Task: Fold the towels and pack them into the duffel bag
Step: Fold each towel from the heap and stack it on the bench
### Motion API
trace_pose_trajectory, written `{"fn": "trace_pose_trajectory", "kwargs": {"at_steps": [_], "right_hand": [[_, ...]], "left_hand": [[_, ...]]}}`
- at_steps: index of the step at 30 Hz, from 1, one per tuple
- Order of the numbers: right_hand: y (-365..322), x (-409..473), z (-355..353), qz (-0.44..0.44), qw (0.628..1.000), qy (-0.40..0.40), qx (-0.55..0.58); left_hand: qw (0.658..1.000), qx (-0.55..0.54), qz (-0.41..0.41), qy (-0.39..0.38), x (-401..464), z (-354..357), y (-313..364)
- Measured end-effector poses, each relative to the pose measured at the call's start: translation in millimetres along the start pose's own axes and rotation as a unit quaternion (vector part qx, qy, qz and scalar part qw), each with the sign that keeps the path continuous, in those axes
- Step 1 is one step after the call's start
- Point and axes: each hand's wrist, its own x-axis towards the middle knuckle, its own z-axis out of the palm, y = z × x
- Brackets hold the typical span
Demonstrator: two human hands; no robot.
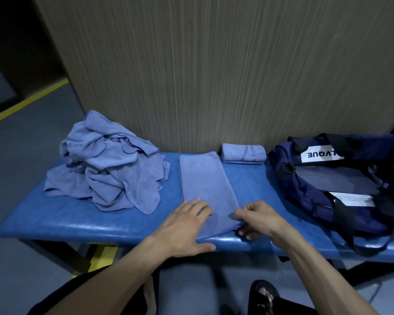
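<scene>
Blue padded bench [55,221] runs left to right against a wood-grain panel [191,64].

Duffel bag [341,185], navy, at the right end of the bench, mouth unzipped and gaping; no towel visible inside it from here.

Heap of unfolded towels [107,169] at the left end, crumpled, several pieces, count not clear.

Towel in hand [206,183] lies mid-bench as a long narrow strip, running from the far edge by the panel to the near edge. Looks already folded lengthwise.

Rolled towel [243,152], finished, sits at the far edge between the strip and the bag, just beside the strip's far end.

Step, as judged: folding the second towel; packing not begun. Next move likely calls for lifting the near end and carrying it away toward the far end, either folding or rolling, edges kept aligned, left side held flat so the strip does not skew.

Left hand [187,226]: fingers straight and spread, palm down, pressing the strip's near left part; grasping nothing.

Right hand [257,220]: fingers curled, pinching the strip's near right corner at the bench edge.
</scene>
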Motion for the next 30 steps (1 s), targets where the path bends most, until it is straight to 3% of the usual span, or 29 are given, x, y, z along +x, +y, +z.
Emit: {"fn": "trace_pose_trajectory", "kwargs": {"at_steps": [3,8,12,16,20,23,26,30], "right_hand": [[1,-9,9,-0.009,0.989,-0.001,0.146],[4,-13,7,-0.015,0.977,-0.004,0.213],[10,-12,-3,-0.042,0.988,-0.034,0.141],[29,-8,-19,-0.113,0.986,-0.120,-0.038],[52,-5,-23,-0.248,0.932,-0.105,-0.241],[60,-5,-10,-0.330,0.849,-0.002,-0.413],[62,-4,0,-0.399,0.785,0.082,-0.467],[70,-2,4,-0.482,0.744,0.117,-0.447]], "left_hand": [[0.999,0.005,-0.016,0.030,-10,18,1],[0.991,0.041,0.018,0.127,-18,35,-2],[0.984,0.022,0.065,0.164,-20,32,-9],[0.976,-0.012,0.097,0.195,-24,36,-22],[0.968,0.020,0.130,0.212,-31,46,-30],[0.968,0.021,0.132,0.210,-35,47,-32],[0.971,-0.011,0.129,0.199,-38,44,-36],[0.974,-0.027,0.136,0.179,-41,39,-44]]}}
